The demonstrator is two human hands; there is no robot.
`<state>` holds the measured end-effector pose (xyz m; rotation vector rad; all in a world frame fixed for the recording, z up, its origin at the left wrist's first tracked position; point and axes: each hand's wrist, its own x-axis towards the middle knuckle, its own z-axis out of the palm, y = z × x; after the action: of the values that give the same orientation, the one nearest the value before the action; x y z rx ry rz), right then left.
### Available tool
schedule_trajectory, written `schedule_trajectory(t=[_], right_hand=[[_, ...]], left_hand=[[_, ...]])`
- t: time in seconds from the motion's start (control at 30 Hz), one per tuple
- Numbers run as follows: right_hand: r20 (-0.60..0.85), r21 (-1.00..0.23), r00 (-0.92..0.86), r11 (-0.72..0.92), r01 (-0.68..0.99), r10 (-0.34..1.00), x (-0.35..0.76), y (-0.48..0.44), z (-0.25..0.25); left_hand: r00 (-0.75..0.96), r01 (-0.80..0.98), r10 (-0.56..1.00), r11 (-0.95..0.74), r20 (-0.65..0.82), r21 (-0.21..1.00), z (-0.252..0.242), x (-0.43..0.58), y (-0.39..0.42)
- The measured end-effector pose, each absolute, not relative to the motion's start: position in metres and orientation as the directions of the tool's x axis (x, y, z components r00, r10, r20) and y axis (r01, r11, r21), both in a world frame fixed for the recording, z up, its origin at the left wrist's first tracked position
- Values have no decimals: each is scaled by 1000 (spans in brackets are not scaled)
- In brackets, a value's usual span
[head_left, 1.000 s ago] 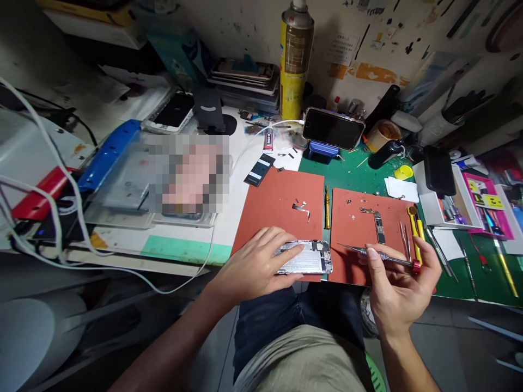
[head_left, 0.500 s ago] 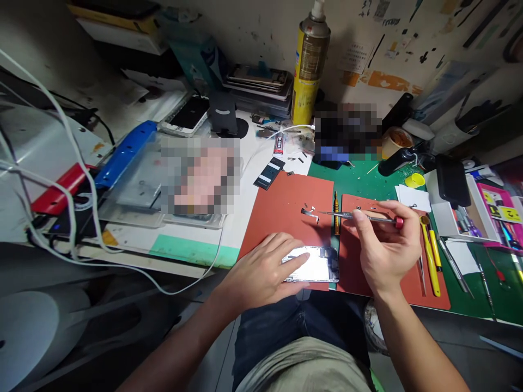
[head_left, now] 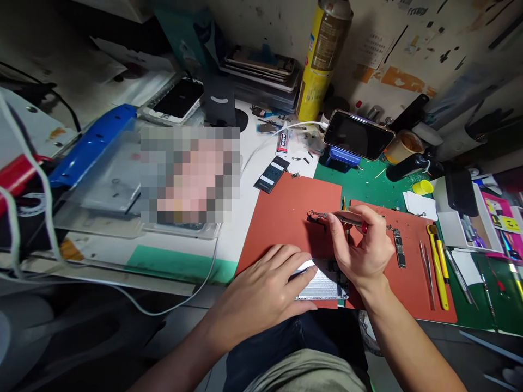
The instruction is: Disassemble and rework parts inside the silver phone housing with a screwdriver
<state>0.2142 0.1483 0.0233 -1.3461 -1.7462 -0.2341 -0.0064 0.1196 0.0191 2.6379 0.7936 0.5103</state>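
Phone shell [head_left: 322, 286]: silvery, textured, one end dark.

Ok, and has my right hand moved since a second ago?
Yes, leftward: judged against the circuit board, your right hand was mostly right of it and nearer you; now it's left of it.

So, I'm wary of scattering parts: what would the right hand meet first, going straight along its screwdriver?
The screwdriver in the right hand would probably meet the small dark part at its tip first; depth is unclear.
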Motion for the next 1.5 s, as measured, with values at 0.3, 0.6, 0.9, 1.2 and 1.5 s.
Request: schedule_trajectory(t=[0.3,0.6,0.9,1.2,1.5], right_hand=[[713,-353,0,359,864,701,212,151,22],[680,-661,331,352,662,654,210,147,32],[352,-935,580,246,255,735,231,73,33],[422,-905,362,360,228,831,238,50,3],[484,-857,164,427,287,860,244,45,0]], left_hand=[[770,452,589,-775,244,441,17,-7,119],[772,456,579,-792,263,405,17,-7,118],[737,400,574,-796,358,454,13,-9,120],[576,388,707,-678,410,625,16,-9,123],[591,325,690,-678,418,659,15,-10,124]])
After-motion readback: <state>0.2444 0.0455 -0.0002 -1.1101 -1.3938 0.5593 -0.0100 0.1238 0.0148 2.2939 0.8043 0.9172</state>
